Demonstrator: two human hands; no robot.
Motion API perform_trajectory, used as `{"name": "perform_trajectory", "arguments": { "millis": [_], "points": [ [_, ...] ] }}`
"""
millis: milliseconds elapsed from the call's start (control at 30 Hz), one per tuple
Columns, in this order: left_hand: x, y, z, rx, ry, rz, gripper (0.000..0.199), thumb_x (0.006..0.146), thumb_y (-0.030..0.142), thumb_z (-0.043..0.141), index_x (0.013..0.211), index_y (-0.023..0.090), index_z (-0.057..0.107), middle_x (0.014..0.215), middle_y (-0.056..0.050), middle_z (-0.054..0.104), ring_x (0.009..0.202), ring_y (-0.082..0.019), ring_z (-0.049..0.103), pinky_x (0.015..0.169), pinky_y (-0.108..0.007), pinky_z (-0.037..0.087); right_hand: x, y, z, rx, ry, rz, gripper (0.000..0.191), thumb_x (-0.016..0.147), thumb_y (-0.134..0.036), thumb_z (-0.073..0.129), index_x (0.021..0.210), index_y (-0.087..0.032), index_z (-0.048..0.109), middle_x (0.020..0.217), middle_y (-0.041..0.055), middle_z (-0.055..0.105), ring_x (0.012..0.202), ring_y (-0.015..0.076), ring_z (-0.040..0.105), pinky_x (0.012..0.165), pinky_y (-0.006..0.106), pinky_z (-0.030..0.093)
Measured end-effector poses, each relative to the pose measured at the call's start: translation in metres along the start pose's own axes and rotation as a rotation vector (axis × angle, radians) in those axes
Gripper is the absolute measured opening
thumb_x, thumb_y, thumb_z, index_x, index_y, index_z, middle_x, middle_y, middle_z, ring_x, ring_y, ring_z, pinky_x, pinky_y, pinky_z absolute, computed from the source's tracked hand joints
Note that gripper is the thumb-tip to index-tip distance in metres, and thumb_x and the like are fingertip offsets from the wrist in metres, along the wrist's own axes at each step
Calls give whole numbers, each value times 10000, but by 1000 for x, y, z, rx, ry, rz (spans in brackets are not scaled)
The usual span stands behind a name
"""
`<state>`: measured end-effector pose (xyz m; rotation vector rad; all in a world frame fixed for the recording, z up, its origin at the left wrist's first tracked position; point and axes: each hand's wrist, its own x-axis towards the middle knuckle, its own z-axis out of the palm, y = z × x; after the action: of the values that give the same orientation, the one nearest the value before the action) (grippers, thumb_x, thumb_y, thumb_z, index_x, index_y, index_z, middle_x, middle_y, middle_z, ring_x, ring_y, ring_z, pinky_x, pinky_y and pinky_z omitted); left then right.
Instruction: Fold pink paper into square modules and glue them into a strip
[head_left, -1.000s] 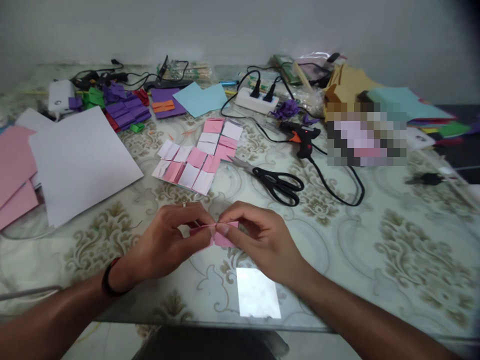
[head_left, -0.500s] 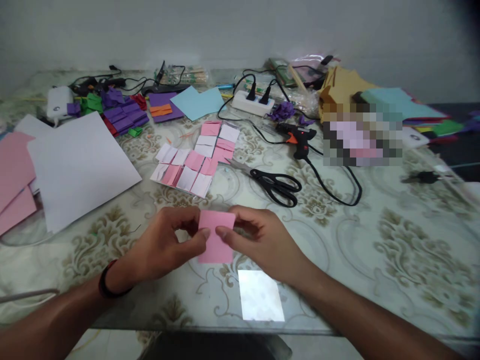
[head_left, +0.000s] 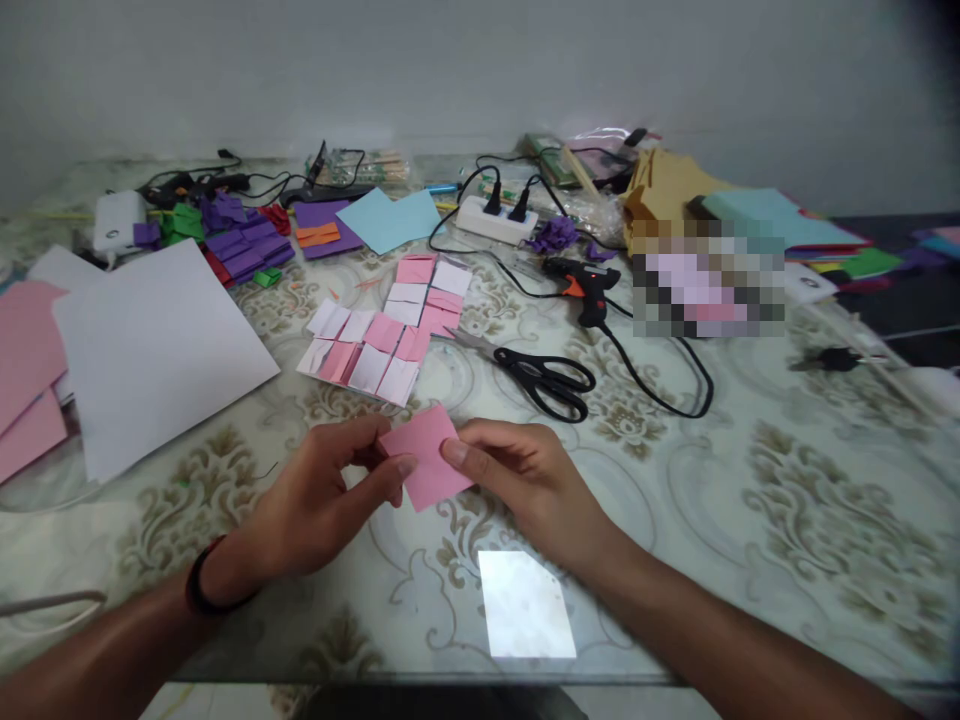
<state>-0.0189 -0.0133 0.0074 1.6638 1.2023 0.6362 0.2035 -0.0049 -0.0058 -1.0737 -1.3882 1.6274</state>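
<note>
A small square of pink paper (head_left: 426, 455) is held up between both hands, tilted like a diamond. My left hand (head_left: 341, 485) pinches its left corner with the thumb in front. On the right side, my right hand (head_left: 517, 470) grips the same paper, thumb on its face and fingers behind. Just beyond them lie folded pink and white paper pieces (head_left: 367, 350) set in a checkered pattern on a flat sheet. Black-handled scissors (head_left: 544, 380) rest to the right of these, blades pointing left.
A glue gun (head_left: 585, 290) stands behind the scissors, its cable looping right. Large white paper (head_left: 161, 355) and pink sheets (head_left: 30, 370) lie at left. Along the back are a power strip (head_left: 495, 218), purple folded strips (head_left: 247, 245) and blue paper (head_left: 394, 220). A blurred patch covers something at right.
The pink paper has turned from upright to a diamond tilt while staying in both hands. My right thumb sits higher on it. The view has shifted slightly.
</note>
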Motion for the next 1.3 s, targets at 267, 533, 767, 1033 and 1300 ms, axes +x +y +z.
{"name": "perform_trajectory", "arguments": {
  "millis": [267, 533, 767, 1033, 1300],
  "points": [
    [3, 5, 0, 188, -59, 46, 309, 1016, 368, 561, 784, 180, 643, 715, 2, 689, 663, -139, 617, 608, -271, 441, 1, -5, -1, -200, -3, -90, 279, 972, -382, 662, 788, -178, 707, 719, -4, 635, 691, 131, 544, 637, 273, 414],
    [3, 3, 8, 183, 18, 96, 269, 1020, 358, 556, 826, 183, 621, 682, 25, 611, 615, -113, 531, 556, -240, 419, 3, 2, 3, 51, 54, -79, 291, 886, -325, 781, 1133, -233, 658, 701, -65, 608, 623, 107, 542, 626, 253, 449],
    [2, -5, 11, 150, 119, 113, 139, 984, 353, 672, 1040, 226, 680, 829, 37, 691, 692, -98, 596, 608, -199, 464, 3, 6, 6, 6, 101, -74, 319, 842, -314, 834, 1103, -237, 667, 783, -33, 718, 734, 133, 655, 717, 268, 509],
    [1, -1, 10, 127, 99, 129, 177, 1010, 343, 626, 929, 205, 702, 829, -3, 744, 749, -143, 681, 672, -252, 533, 5, -1, 1, -221, 84, -243, 116, 907, -307, 770, 836, -217, 782, 823, 20, 740, 773, 159, 678, 727, 292, 523],
    [-1, -3, 8, 45, 196, 188, 81, 1007, 292, 645, 984, 253, 712, 923, -4, 754, 838, -142, 704, 750, -249, 573, 2, -5, 2, -283, 98, -243, 86, 911, -265, 749, 838, -220, 757, 813, 4, 751, 738, 146, 672, 651, 256, 490]
  ]
}}
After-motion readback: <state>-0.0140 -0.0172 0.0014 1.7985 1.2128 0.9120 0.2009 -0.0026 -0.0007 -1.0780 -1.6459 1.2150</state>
